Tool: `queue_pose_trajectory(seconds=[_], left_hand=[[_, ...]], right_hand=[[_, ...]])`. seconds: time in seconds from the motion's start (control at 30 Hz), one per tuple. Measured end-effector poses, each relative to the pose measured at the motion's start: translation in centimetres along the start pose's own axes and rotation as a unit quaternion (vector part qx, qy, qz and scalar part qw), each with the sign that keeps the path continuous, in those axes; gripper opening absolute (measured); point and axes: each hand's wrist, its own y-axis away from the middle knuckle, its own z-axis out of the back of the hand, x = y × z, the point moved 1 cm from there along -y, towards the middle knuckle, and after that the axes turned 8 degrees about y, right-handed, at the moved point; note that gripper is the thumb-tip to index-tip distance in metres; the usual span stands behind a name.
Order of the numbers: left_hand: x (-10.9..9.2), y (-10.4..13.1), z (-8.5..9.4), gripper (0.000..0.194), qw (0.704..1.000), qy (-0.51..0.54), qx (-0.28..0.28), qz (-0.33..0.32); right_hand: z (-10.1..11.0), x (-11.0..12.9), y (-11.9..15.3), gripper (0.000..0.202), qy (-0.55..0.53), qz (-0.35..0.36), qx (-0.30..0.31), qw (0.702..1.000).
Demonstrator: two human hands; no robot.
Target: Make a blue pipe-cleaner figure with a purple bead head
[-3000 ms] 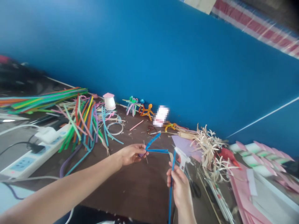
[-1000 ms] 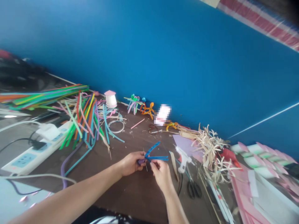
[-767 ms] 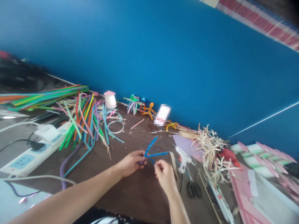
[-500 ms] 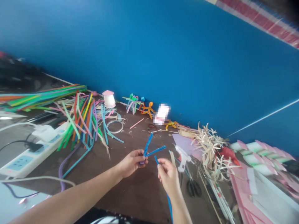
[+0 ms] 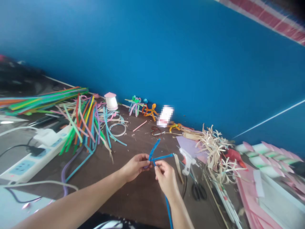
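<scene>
Between thumb and fingers, my left hand [image 5: 139, 166] pinches a small piece made of blue pipe cleaners [image 5: 155, 149]. Two blue arms stick out of it, one up and one to the right; a bit of purple shows beneath, mostly hidden by the fingers. My right hand [image 5: 165, 175] is closed on a long blue pipe cleaner [image 5: 168, 211], whose tail hangs down past the wrist. Its upper end meets the blue piece at my left fingertips; whether it is hooked on cannot be made out.
Loose coloured pipe cleaners [image 5: 81, 124] and a power strip [image 5: 35, 156] lie at left. Pipe-cleaner figures [image 5: 150, 111] stand by the blue wall. On the right are a glue gun [image 5: 187, 160], scissors [image 5: 199, 190], dried husk flowers [image 5: 212, 143] and pink sheets [image 5: 249, 190].
My right hand has moved left and slightly up, bringing the end of its blue pipe cleaner against the piece in my left hand. The left hand keeps its pinch, the piece tilting slightly right.
</scene>
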Motion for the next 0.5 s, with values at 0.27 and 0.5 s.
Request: queue_pose_trajectory(seconds=[0.27, 0.5], left_hand=[[0.1, -0.1, 0.1, 0.019, 1.0, -0.007, 0.0, 0.01], [0.1, -0.1, 0.1, 0.018, 1.0, -0.016, 0.0, 0.011]], right_hand=[[0.5, 0.6, -0.1, 0.021, 0.143, 0.069, -0.013, 0.987], [0.9, 1.1, -0.1, 0.023, 0.185, 0.074, 0.005, 0.98]])
